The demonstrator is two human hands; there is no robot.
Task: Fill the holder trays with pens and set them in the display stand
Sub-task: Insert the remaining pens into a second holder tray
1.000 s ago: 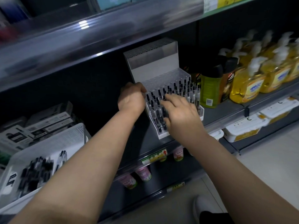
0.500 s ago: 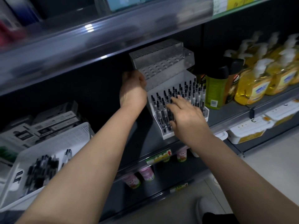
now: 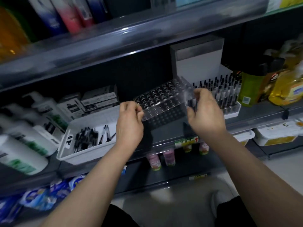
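Head view: an empty clear tray (image 3: 161, 102) is held in the air between both hands, in front of the shelf (image 3: 255, 114) and just left of the stand (image 3: 199, 63). The left hand (image 3: 130, 122) is pinched shut on the tray's near-left corner, and the right hand (image 3: 205, 110) is closed on its right end. Something dark is seen inside the right fingers, perhaps pens, though this cannot be told for sure. The front of the stand is already filled with upright pens (image 3: 223, 91). A white bin (image 3: 91, 140) of loose pens is seen well left of the stand, below the tray.

Risks, as judged: the tray is thin and gripped only at its edges, so it could flex or slip. Its right end is near the standing pens, which could be knocked by a careless swing.

No brand can be read. On the shelf-edge label (image 3: 186, 141), below the stand, only a red arrow is made out
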